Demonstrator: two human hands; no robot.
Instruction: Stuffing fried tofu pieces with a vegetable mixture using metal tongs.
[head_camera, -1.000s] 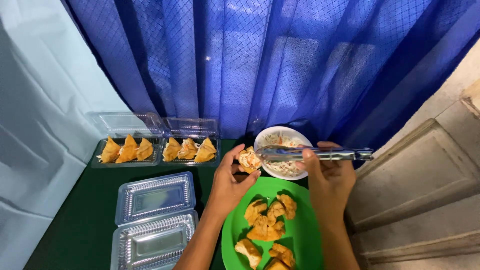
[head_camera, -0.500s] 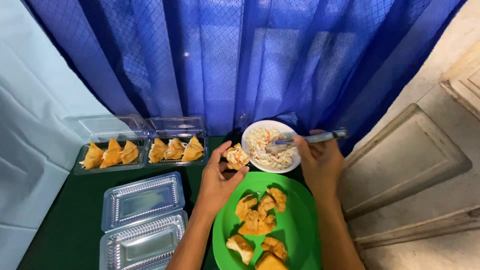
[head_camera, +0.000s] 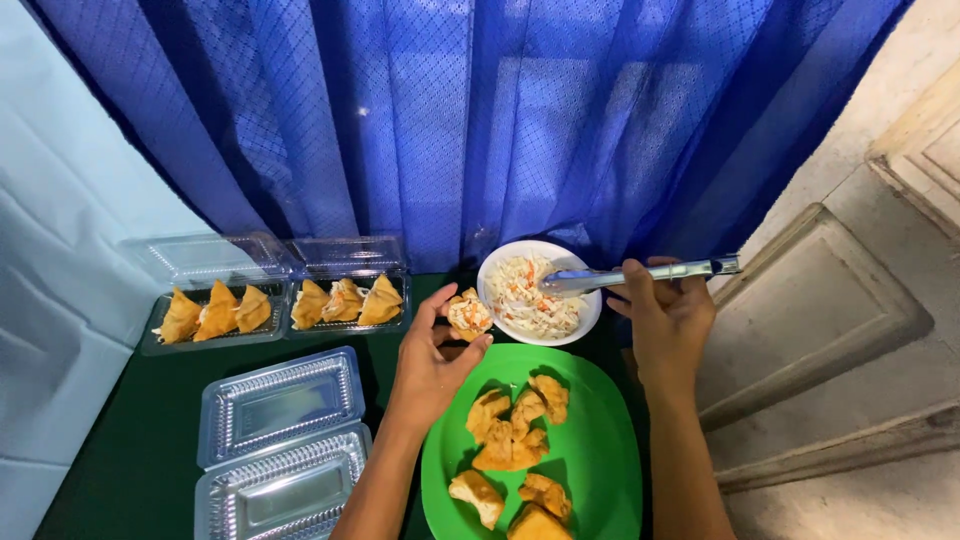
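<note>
Done: two clear boxes (head_camera: 275, 300) hold six filled pieces
Hands: left hand (head_camera: 432, 362) pinches filled pastry (head_camera: 468, 314); right hand (head_camera: 668, 316) grips tongs (head_camera: 640, 274) in slaw bowl (head_camera: 590, 316)
Left: pastries on green plate (head_camera: 600, 460); two empty boxes (head_camera: 280, 450)

We reach both bare forearms up from the bottom of the view. Our left hand (head_camera: 432, 358) is raised with the palm turned up, thumb and fingertips (head_camera: 447, 296) pinched closed around what it holds. Our right hand (head_camera: 668, 318) sits just beside it to the right, wrist straight, fingers curled shut in a grip, knuckles facing up.
</note>
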